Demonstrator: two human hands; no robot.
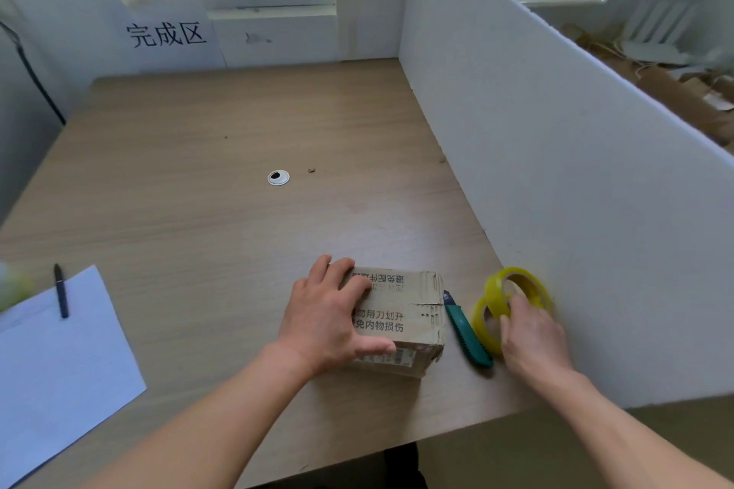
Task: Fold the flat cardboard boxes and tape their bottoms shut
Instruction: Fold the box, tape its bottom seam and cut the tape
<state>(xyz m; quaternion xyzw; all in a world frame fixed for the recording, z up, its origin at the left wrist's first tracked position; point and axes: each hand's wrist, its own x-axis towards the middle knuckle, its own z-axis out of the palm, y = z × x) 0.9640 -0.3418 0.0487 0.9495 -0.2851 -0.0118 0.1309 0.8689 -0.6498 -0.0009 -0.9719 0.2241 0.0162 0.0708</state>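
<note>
One box (401,314) under left hand (325,322); right hand (532,333) grips yellow tape roll (479,320)

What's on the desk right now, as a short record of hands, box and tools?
left hand: flat on top of the cardboard box
right hand: on the yellow tape rolls, grip unclear
utility knife: green, lying between box and tape
paper: far left, pen on it
</note>
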